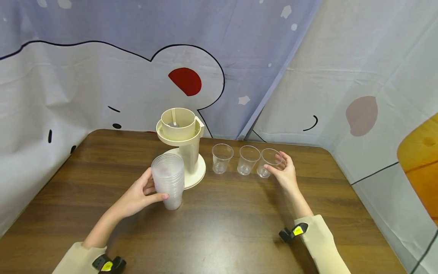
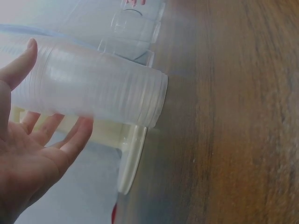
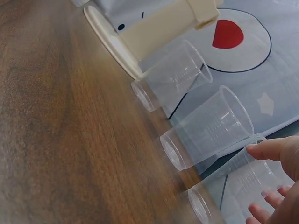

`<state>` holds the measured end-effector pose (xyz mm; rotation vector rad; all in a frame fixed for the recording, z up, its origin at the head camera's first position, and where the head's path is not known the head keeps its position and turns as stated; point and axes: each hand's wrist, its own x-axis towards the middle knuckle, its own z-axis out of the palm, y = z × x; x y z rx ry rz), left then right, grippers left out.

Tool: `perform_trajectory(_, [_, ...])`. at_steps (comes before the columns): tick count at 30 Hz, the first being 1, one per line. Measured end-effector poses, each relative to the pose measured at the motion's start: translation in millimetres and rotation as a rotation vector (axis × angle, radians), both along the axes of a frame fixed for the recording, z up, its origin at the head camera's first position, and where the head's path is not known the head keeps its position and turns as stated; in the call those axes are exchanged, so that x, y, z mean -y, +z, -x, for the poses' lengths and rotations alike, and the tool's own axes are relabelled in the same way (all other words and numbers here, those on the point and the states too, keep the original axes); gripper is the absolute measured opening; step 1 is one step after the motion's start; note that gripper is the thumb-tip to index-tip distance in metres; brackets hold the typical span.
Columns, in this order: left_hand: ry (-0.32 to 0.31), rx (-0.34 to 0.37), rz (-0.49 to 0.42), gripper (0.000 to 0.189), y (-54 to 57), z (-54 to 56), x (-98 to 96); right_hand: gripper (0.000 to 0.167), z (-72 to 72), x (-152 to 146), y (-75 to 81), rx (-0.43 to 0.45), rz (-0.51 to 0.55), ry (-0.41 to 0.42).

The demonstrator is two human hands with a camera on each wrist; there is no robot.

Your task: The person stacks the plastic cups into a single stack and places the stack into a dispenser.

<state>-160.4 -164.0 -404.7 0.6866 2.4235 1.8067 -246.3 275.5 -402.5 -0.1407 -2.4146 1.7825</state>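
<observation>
A tall stack of nested clear plastic cups point(image 1: 170, 179) stands upright in my left hand point(image 1: 138, 194). The thumb lies along one side of the stack and the fingers along the other, as the left wrist view point(image 2: 93, 84) of the cups also shows. To the right, three single clear cups form a row: a left cup point(image 1: 221, 158), a middle cup point(image 1: 247, 161) and a right cup point(image 3: 233, 182). My right hand point(image 1: 285, 173) holds the right cup near its rim, thumb on the near side and fingers around the far side.
A cream plastic stand point(image 1: 191, 152) with a ring-shaped holder on top and a round base is just behind the stack. Everything rests on a brown wooden table point(image 1: 219, 228). A printed cloth point(image 1: 137, 83) hangs behind the table's back edge and along its right side.
</observation>
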Motion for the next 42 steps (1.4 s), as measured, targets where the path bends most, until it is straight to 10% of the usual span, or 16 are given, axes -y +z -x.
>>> perform_trajectory(42, [0.008,-0.009,0.028,0.075,-0.8,0.1,1.6,0.071,-23.7,2,14.5,-0.056,0.001,-0.029])
